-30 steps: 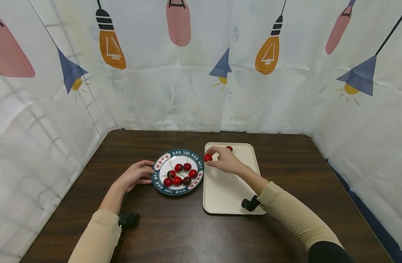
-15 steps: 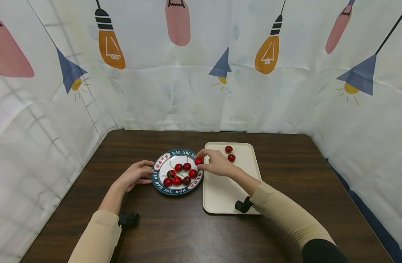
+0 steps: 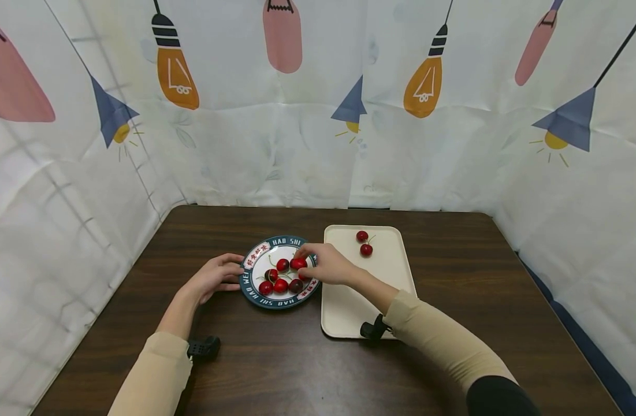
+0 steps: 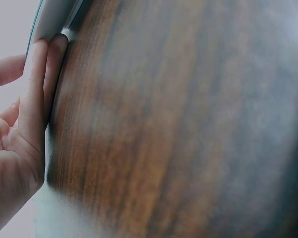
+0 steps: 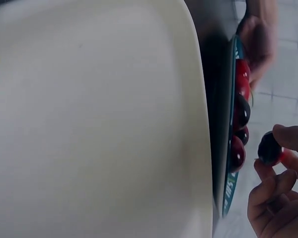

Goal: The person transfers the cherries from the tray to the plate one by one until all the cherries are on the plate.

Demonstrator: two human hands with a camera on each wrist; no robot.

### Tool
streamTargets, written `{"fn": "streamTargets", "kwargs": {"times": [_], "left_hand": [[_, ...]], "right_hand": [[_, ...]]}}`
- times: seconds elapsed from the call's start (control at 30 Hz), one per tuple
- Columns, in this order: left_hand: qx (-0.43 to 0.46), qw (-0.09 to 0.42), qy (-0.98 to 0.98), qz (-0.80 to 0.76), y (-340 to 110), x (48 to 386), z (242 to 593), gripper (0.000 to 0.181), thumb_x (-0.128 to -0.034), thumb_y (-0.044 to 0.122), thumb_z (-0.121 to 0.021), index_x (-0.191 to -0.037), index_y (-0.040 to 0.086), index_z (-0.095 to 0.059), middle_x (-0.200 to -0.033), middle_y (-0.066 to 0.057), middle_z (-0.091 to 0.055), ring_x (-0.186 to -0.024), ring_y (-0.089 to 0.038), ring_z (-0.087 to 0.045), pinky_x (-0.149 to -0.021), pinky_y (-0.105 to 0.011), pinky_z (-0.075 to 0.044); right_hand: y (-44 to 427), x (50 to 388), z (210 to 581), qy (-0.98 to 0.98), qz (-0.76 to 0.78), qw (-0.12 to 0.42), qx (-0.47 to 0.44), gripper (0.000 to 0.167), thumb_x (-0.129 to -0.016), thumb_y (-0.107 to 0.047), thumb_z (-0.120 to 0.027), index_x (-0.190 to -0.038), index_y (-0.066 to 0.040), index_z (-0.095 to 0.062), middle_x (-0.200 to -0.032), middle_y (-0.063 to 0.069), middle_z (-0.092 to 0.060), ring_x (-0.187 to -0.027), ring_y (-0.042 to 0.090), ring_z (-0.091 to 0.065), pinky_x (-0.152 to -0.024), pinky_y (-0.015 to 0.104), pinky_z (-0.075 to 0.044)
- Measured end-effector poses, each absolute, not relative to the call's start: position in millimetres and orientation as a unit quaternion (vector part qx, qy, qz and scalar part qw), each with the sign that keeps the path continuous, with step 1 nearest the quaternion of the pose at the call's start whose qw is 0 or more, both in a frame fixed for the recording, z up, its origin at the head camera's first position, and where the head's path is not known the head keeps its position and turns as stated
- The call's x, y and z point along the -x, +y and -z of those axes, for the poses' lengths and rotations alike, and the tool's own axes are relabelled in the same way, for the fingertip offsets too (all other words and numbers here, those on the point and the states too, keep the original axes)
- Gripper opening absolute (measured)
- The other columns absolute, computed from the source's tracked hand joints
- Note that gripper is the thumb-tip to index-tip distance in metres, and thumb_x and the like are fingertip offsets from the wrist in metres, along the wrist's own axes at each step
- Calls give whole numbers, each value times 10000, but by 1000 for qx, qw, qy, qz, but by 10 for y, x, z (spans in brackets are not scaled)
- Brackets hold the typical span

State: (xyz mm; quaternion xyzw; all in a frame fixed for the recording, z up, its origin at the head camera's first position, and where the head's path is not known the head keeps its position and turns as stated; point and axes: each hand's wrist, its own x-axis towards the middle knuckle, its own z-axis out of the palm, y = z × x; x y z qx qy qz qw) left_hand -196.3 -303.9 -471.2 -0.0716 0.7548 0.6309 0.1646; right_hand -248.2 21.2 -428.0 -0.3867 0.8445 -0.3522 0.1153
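My right hand point(image 3: 325, 264) pinches a red cherry point(image 3: 298, 263) over the right part of a round plate point(image 3: 255, 296) with a dark teal lettered rim. In the right wrist view that cherry point(image 5: 269, 148) looks dark between thumb and fingertips, apart from the plate's surface. Several red and dark cherries point(image 3: 280, 286) lie on the plate's white middle, some with stems; my right fingers partly cover one at the right. At the plate's left edge, my left hand point(image 3: 214, 278) touches the rim with nearly straight fingers. The left wrist view has its fingers point(image 4: 34, 84) against the plate's edge.
A cream rectangular tray point(image 3: 349, 312) stands right beside the plate, under my right forearm. Two cherries point(image 3: 366, 250) rest near its far end. Both lie on a dark wooden table point(image 3: 276, 370), with a printed white curtain point(image 3: 297, 156) around its back and sides.
My right hand has carried the cherry leftward from above the tray's left edge to over the plate. Two cherries on the tray are now uncovered. My left hand has stayed put.
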Motion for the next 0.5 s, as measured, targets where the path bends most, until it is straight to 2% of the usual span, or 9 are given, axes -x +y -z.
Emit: {"fn": "streamTargets", "kwargs": {"times": [0.2,0.33,0.43,0.5], "left_hand": [[72,163,755,-631,-3029,1960,4706,564,-1051,177,-599,-1514,-34,-355,-1231,-171,-583,-966,-214,-648,-839,-375,-616],[71,163,754,-633,-3026,1958,4702,561,-1049,170,-599,-1511,-36,-355,-1220,-166,-587,-963,-212,-649,-841,-374,-615],[69,163,753,-634,-3033,1960,4707,559,-1049,166,-597,-1510,-38,-354,-1202,-159,-592,-956,-211,-650,-836,-371,-616],[69,163,752,-634,-3037,1962,4713,558,-1049,165,-597,-1509,-39,-355,-1198,-160,-592,-952,-212,-649,-832,-370,-617]], "right_hand": [[176,2485,4311,841,351,119,395,283,-935,-189,-763,-1198,-123,-681,-1118,40,-705,-1003,216,-634,-809,259,-530],[191,2480,4299,838,354,116,400,285,-941,-177,-748,-1201,-85,-675,-1107,74,-719,-968,258,-650,-757,289,-514],[222,2488,4292,839,354,113,396,308,-941,-171,-746,-1216,-57,-668,-1124,106,-721,-996,291,-661,-765,315,-517],[250,2499,4287,842,355,112,391,327,-940,-175,-751,-1230,-51,-664,-1142,118,-719,-1059,295,-658,-817,317,-526]]}}
